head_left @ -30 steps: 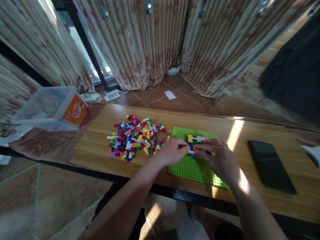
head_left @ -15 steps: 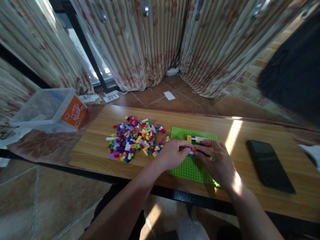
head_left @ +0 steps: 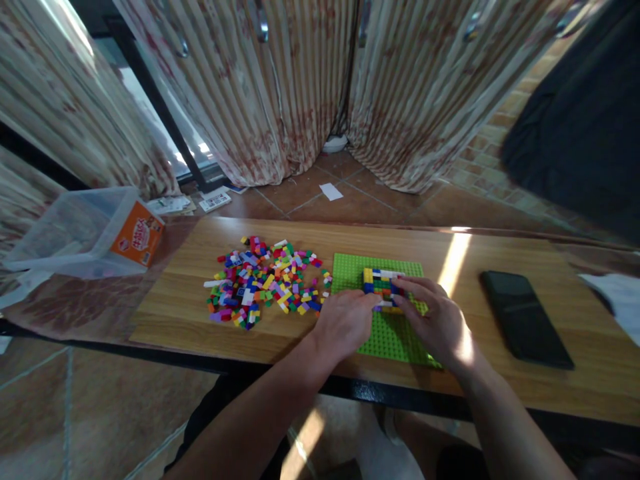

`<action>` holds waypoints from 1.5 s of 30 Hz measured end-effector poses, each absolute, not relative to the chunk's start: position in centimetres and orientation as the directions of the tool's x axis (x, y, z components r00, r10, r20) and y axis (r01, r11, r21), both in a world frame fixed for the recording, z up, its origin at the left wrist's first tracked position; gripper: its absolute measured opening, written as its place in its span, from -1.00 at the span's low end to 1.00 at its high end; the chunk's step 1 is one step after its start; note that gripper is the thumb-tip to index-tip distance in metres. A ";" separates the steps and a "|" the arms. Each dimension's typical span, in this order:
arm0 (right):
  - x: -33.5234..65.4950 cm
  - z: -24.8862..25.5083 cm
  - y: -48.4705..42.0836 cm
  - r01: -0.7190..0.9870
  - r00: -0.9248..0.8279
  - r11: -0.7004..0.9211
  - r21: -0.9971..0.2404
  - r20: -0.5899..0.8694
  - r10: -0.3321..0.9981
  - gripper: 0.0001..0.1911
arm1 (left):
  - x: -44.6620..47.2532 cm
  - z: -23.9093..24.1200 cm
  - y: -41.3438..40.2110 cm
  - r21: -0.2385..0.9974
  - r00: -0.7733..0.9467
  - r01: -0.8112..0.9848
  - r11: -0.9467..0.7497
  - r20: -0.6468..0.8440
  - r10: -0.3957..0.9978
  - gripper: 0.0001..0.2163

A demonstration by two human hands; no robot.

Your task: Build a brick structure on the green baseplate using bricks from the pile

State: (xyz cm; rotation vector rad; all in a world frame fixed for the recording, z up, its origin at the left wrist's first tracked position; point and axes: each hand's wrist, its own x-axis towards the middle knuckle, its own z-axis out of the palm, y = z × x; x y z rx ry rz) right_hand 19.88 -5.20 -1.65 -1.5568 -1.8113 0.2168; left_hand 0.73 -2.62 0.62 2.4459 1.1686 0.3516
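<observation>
A green studded baseplate (head_left: 350, 267) lies flat on the wooden table (head_left: 190, 300). On it stands a small multicoloured brick build (head_left: 381, 281) of blue, yellow, white and green bricks. My left hand (head_left: 345, 323) rests on the plate's near left part, its fingertips at the build's near edge. My right hand (head_left: 435, 320) lies over the plate's right part, fingers pressed on the build. Whether either hand pinches a loose brick is hidden by the fingers. A pile of loose coloured bricks (head_left: 265, 280) lies to the left of the plate.
A black phone (head_left: 525, 319) lies on the table's right part. A clear plastic tub (head_left: 75, 230) with an orange label stands off the table's left end. Patterned curtains (head_left: 280, 87) hang behind. White paper (head_left: 617, 297) sits at the far right.
Both hands have stayed at the build. The camera view has shifted, so the plate and bricks sit slightly further left. My left hand has drawn a little closer to me.
</observation>
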 end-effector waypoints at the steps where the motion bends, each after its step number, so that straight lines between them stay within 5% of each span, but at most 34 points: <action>1: 19.9 -1.6 -5.2 0.786 0.018 0.244 -0.568 0.415 0.910 -0.72 | 0.9 0.6 -2.7 0.457 0.610 0.691 -0.560 0.048 0.791 -0.69; 15: 19.0 -1.6 -4.6 0.717 0.181 0.132 -0.684 0.366 0.913 -0.73 | 1.8 0.0 -3.7 0.447 0.506 0.760 -0.472 0.050 0.861 -0.69; 25: 19.2 0.3 -4.7 0.659 0.406 0.025 -0.752 0.383 0.830 -0.77 | 0.1 0.5 -2.0 0.699 0.348 0.579 -0.419 0.253 0.903 -0.70; 31: 16.7 0.6 -5.2 0.671 0.225 0.220 -0.708 0.477 0.849 -0.79 | -4.3 2.4 1.7 0.877 -0.069 0.340 -0.339 0.383 0.921 -0.80; 35: 14.7 -0.1 -5.2 0.708 0.088 0.298 -0.641 0.498 0.863 -0.81 | -8.1 3.7 3.9 0.959 -0.387 0.042 -0.281 0.275 0.880 -0.83; 39: 12.4 -0.9 -4.9 0.739 -0.029 0.347 -0.578 0.487 0.873 -0.77 | -10.7 4.4 4.4 0.944 -0.472 -0.221 -0.243 0.115 0.874 -0.80; 45: 8.4 -1.5 -4.0 0.697 -0.167 0.447 -0.561 0.480 0.861 -0.76 | -13.2 5.1 4.0 0.918 -0.547 -0.273 -0.288 0.099 0.831 -0.75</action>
